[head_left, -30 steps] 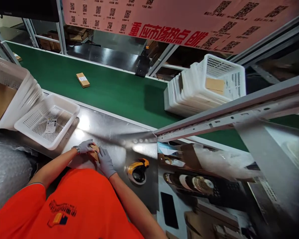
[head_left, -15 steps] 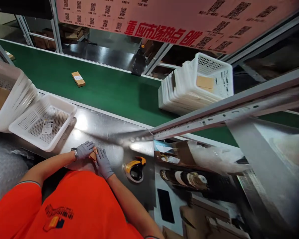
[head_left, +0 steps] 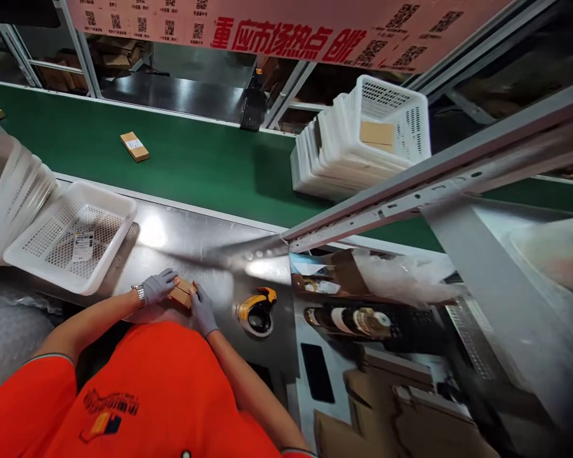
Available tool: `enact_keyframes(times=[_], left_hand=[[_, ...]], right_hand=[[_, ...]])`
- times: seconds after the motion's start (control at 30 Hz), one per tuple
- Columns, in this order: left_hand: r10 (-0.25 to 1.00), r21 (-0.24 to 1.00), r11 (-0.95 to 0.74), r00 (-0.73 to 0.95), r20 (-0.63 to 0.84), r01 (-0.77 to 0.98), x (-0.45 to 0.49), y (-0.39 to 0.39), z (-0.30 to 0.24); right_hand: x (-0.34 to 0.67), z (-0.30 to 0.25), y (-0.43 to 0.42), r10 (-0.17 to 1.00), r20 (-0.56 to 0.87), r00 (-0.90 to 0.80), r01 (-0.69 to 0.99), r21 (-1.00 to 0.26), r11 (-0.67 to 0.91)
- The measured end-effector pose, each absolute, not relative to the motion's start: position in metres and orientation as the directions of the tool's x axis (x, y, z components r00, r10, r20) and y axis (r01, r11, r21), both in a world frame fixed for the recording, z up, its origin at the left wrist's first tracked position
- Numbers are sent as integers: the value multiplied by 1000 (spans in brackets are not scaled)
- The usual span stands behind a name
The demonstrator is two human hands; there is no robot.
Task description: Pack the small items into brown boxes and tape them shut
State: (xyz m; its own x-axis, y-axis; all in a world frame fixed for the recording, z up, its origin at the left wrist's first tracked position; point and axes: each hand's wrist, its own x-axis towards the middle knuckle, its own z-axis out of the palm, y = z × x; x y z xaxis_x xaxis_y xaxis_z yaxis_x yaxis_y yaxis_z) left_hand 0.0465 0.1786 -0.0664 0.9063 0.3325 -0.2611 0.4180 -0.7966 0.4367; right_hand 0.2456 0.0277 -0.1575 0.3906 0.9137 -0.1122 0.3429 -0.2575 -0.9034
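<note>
A small brown cardboard box (head_left: pixel 182 292) lies between my two gloved hands at the front of the metal table (head_left: pixel 210 242). My left hand (head_left: pixel 159 285), in a grey glove, grips the box's left end. At its right end, my right hand (head_left: pixel 202 308) holds on with bent fingers, also gloved in grey. To the right of my hands a yellow and black scanner (head_left: pixel 258 313) rests on the table. Left of them stands a white mesh basket (head_left: pixel 71 238) with a printed label slip (head_left: pixel 83 247) inside.
Behind the table runs a green conveyor belt (head_left: pixel 195 165) carrying a labelled box (head_left: pixel 134 147) and nested white baskets (head_left: pixel 358 140). A metal post (head_left: pixel 363 213) slants across the right. Tape rolls (head_left: pixel 348 321), a black phone (head_left: pixel 318 373) and flattened cardboard (head_left: pixel 410 407) lie at right.
My hands have moved slightly apart, and more of the small box's top shows between them. The whole view has shifted a little.
</note>
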Motion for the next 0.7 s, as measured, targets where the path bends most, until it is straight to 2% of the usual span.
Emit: enact_keyframes(times=[0.07,0.13,0.2,0.37,0.5,0.6,0.63,0.7], left_hand=[[347,455,-779,901,-261,431,46,178,-70],[362,479,-762,901,-240,434,46,177,-74],[376,495,-753,901,-217,434,46,176,-79],[393,511,-742,899,-194,435,48,176,-82],[376,465,-772,901,-214,433,46,173,-81],[404,435,-766,881,-247,473,43,168,-81],[411,436,-759,876,-255,483,43,166,-82],[418,452,-745,871,-259,491,42,165,-84]], right_hand=[[247,-155,23,951,-93,294,488,-841,-233],[252,-152,20,989,-62,136,657,-742,-137],[257,-149,18,999,-33,33,742,-668,-46],[261,-144,25,1000,8,3,742,-670,3],[255,-139,28,1000,25,-11,722,-691,25],[269,-136,15,998,43,45,712,-702,-2],[280,-134,7,991,55,123,716,-696,-50],[311,-130,-15,919,72,387,714,-654,-249]])
